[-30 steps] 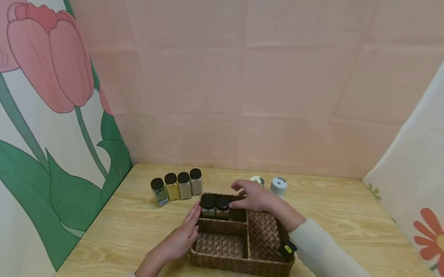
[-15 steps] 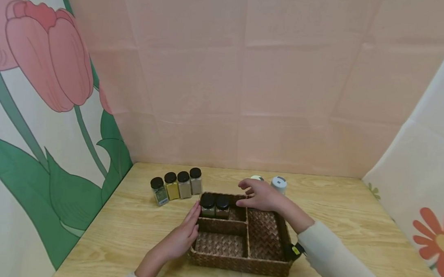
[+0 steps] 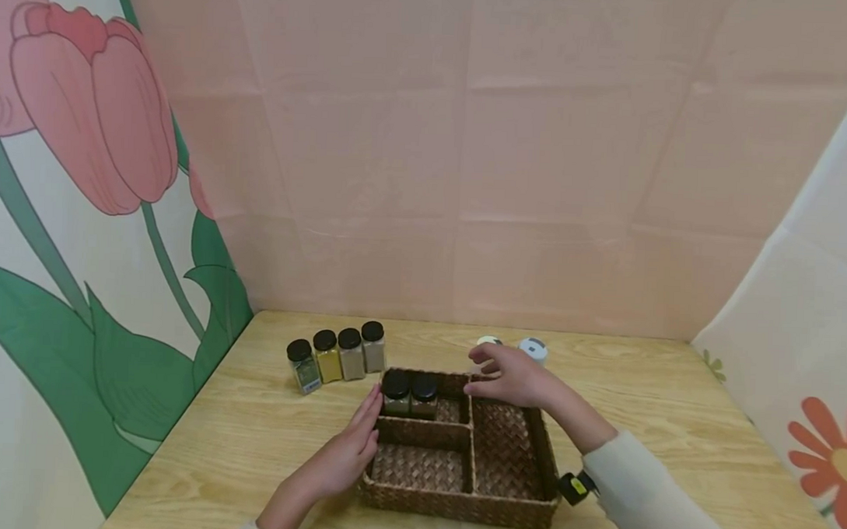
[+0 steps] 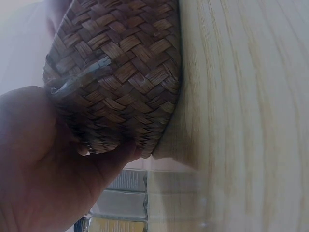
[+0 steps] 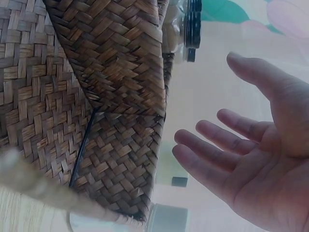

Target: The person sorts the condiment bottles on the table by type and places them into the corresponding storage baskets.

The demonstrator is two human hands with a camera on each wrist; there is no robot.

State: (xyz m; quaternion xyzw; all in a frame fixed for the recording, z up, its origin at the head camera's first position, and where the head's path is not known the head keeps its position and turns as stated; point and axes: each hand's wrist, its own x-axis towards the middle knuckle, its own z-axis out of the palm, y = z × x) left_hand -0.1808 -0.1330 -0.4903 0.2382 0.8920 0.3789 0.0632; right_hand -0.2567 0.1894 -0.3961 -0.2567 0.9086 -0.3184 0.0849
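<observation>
A brown woven basket (image 3: 457, 505) with three compartments sits on the wooden table. Along its left wall lies my left hand (image 3: 343, 455), fingers extended against the weave; the left wrist view shows that hand (image 4: 53, 169) touching the basket's outside near a corner. Two black-lidded spice jars (image 3: 410, 396) stand side by side in the back left compartment. Above the basket's back edge, right of these jars, hovers my right hand (image 3: 514, 377), holding nothing. In the right wrist view its fingers (image 5: 212, 159) are spread and loosely bent, apart from the basket.
Several black-lidded spice jars (image 3: 339, 355) stand in a row behind the basket on the left. Two light-lidded containers stand at the back right, one with a white lid (image 3: 534, 348), the other partly behind my right hand. A pink curtain (image 3: 461, 180) hangs behind the table.
My right hand has drawn away to the right from the two jars in the basket, uncovering the floor of their compartment. The left hand has stayed against the basket wall.
</observation>
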